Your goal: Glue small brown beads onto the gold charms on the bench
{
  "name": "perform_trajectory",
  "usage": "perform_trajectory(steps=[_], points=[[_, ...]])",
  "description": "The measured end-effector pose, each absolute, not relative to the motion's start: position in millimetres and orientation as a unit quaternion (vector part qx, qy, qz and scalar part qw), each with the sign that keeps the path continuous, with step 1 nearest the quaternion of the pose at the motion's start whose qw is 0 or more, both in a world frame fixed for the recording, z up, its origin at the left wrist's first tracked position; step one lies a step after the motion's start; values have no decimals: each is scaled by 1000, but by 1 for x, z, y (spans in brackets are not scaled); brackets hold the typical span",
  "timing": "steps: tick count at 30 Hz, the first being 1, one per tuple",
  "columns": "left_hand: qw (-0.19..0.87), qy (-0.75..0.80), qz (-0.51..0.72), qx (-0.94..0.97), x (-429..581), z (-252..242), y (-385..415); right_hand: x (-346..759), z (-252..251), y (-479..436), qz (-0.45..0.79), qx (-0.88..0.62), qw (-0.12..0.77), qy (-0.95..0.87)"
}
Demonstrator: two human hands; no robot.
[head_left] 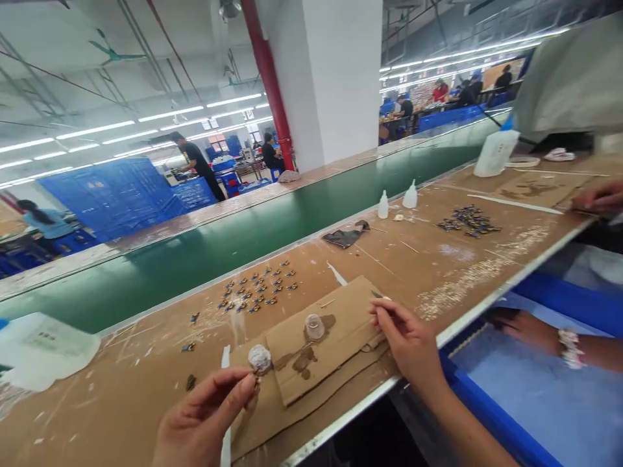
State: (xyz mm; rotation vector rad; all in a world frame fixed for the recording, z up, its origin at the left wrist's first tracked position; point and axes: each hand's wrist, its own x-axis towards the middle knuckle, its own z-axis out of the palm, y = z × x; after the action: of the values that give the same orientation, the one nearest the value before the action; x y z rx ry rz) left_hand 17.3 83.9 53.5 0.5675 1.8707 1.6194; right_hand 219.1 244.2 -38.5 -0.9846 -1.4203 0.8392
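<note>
My left hand (pixel 204 418) is at the bottom of the head view, fingers pinched on a tiny piece I cannot make out, just below a small round white cap (pixel 259 357). My right hand (pixel 407 344) rests on a stained cardboard sheet (pixel 341 324) and pinches a thin stick (pixel 378 296) with a dark tip. A small clear cup (pixel 314 327) stands on the cardboard beside a brown glue stain. Beyond it, several small blue and gold parts (pixel 257 290) lie spread on the brown workbench (pixel 146 376).
A green conveyor belt (pixel 243 233) runs along the bench's far side. Two small glue bottles (pixel 396 200), a dark rag (pixel 346 235) and another pile of parts (pixel 468 220) lie to the right. A co-worker's hands (pixel 599 196) reach in at right, one arm (pixel 559 337) in a blue bin. A plastic container (pixel 41 350) sits at left.
</note>
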Motion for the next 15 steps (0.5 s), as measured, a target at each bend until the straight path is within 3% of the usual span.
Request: perform_trajectory(steps=[15], points=[[122,774,298,545,38,69,184,221,-28,246,318,-401,571,-642]])
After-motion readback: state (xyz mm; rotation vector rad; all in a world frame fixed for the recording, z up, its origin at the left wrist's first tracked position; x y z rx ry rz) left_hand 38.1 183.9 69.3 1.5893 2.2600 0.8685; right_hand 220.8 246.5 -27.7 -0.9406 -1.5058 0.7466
